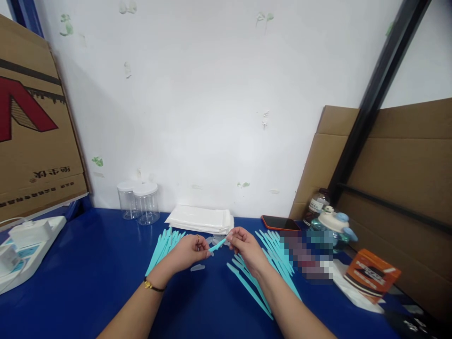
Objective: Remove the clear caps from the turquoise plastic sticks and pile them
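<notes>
Between my hands is a turquoise eyebrow razor (217, 245), held slightly tilted above the table. My left hand (190, 250) pinches its lower left end. The fingers of my right hand (244, 246) are closed at its upper right end; whether a clear cap is there is hidden by the fingertips. Several small clear blade caps (197, 268) lie on the table below and behind the hands. A pile of turquoise razors (158, 252) rests beside my left hand. More razors (250, 288) are spread out under and to the right of my right forearm.
White packets (197, 217) lie against the wall, with two lidded clear jars (146, 207) to their left. A phone (280, 222), a brown bottle (315, 207), a teal bottle (328, 230) and an orange box (371, 275) stand right. A power strip (42, 252) sits left on the blue table (88, 282).
</notes>
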A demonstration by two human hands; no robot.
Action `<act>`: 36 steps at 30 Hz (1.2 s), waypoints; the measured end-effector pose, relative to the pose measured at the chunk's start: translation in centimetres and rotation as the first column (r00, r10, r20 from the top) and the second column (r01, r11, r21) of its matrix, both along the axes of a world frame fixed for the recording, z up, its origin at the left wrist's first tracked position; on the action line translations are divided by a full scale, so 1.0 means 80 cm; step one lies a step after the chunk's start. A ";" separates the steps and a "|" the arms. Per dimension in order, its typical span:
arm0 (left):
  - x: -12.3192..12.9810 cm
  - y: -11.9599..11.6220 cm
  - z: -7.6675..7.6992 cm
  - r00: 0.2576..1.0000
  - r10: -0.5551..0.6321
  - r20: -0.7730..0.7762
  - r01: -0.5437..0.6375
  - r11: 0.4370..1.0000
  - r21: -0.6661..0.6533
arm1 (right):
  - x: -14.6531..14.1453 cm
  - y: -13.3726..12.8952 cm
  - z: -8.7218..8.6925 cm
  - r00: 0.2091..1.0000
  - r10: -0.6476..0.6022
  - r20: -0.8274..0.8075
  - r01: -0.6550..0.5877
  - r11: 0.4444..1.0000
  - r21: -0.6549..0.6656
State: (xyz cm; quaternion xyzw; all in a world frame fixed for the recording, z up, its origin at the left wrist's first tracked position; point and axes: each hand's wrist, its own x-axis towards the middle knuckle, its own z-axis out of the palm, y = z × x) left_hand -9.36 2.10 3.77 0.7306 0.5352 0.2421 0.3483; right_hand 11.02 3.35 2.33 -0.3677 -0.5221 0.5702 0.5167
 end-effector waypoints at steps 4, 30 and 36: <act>0.000 0.002 -0.003 0.998 -0.024 0.064 0.025 1.000 -0.016 | -0.003 -0.004 0.001 1.000 0.029 -0.001 -0.029 1.000 -0.009; -0.069 0.020 -0.012 0.714 0.471 -0.518 -0.404 0.881 0.246 | -0.021 -0.035 0.005 0.396 -0.315 0.863 -0.406 0.783 0.472; -0.065 0.022 -0.014 0.691 0.479 -0.541 -0.379 0.878 0.293 | -0.058 -0.051 -0.010 0.324 -0.359 0.875 -0.667 0.569 0.480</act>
